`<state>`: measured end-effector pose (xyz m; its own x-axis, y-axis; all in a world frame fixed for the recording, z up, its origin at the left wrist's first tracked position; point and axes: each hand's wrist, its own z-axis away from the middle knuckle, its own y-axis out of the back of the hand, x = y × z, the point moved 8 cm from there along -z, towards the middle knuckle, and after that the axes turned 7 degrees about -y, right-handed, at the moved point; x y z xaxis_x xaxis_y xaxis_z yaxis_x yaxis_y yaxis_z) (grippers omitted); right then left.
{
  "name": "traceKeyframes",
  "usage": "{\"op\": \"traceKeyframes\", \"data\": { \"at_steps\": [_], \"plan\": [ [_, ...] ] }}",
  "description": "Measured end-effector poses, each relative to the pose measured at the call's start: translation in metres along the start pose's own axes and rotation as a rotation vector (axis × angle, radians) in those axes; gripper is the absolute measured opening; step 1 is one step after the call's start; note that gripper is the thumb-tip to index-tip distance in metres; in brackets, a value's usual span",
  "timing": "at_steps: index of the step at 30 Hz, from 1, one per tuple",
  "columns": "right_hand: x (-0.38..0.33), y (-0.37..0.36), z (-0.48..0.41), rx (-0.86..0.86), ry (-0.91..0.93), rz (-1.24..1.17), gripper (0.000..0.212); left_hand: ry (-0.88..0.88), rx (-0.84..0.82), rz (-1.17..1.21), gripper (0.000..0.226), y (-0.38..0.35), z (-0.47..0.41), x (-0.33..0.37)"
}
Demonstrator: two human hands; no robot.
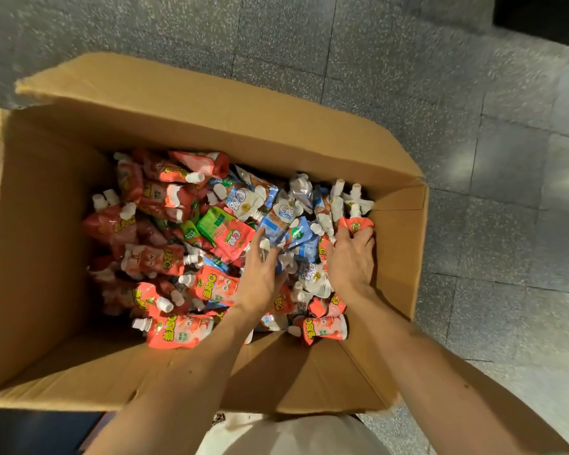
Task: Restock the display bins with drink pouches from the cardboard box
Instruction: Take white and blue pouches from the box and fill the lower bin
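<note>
You are reaching your 2 hands into the open cardboard box [46, 257], which is sitting heaped with drink pouches [211, 284], so the restocking is looking barely begun. Your left hand [260, 274] is curling its fingers round a blue pouch [276, 224] near the box's middle, while your right hand [350, 261] is gripping a red pouch [355, 224] by the box's right wall. The display bins are lying out of view, and your fingertips are sinking among the pouches, hiding how many each hand is holding.

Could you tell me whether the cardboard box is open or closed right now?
Open: the cardboard box has its flaps folded outward, exposing the drink pouches inside.
</note>
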<state>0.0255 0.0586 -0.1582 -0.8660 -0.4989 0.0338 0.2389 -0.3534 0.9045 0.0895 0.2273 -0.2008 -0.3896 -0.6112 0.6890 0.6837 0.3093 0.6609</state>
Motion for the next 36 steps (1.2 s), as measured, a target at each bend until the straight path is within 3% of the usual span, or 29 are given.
{"op": "traceKeyframes", "data": {
  "at_steps": [3, 6, 9, 11, 12, 15, 17, 20, 25, 30, 36],
  "plan": [
    [-0.001, 0.001, 0.000, -0.038, 0.013, -0.006, 0.044, 0.061, 0.022, 0.088, 0.040, 0.022, 0.009, -0.004],
    [0.003, -0.003, 0.003, -0.097, 0.066, 0.001, 0.038, 0.242, 0.123, 0.297, 0.044, 0.050, 0.017, 0.001],
    [0.007, -0.003, 0.012, -0.169, 0.145, 0.006, 0.037, 0.469, 0.198, 0.529, 0.062, 0.058, 0.022, -0.009],
    [0.006, 0.004, 0.017, -0.213, 0.178, -0.080, 0.035, 0.498, 0.212, 0.631, 0.082, 0.063, 0.025, -0.011],
    [0.006, 0.009, 0.019, -0.246, 0.174, -0.160, 0.034, 0.496, 0.211, 0.670, 0.080, 0.064, 0.027, -0.012],
    [-0.001, 0.020, 0.025, -0.369, 0.136, -0.382, 0.038, 0.466, 0.208, 0.782, 0.031, 0.076, 0.039, -0.004],
    [-0.009, 0.026, 0.028, -0.405, 0.129, -0.455, 0.032, 0.447, 0.233, 0.806, 0.017, 0.086, 0.049, 0.000],
    [-0.026, 0.036, 0.034, -0.394, 0.176, -0.444, 0.007, 0.466, 0.266, 0.844, 0.024, 0.096, 0.067, -0.001],
    [-0.075, 0.074, 0.074, -0.446, 0.357, -0.457, 0.025, 0.557, 0.393, 0.982, 0.037, 0.131, 0.105, 0.007],
    [-0.126, 0.120, 0.142, -0.394, 0.652, -0.522, 0.021, 0.616, 0.711, 1.153, 0.020, 0.178, 0.175, 0.012],
    [-0.163, 0.140, 0.262, -0.493, 0.836, -0.683, 0.011, 0.519, 1.025, 1.351, 0.021, 0.214, 0.322, 0.032]
  ]
}}
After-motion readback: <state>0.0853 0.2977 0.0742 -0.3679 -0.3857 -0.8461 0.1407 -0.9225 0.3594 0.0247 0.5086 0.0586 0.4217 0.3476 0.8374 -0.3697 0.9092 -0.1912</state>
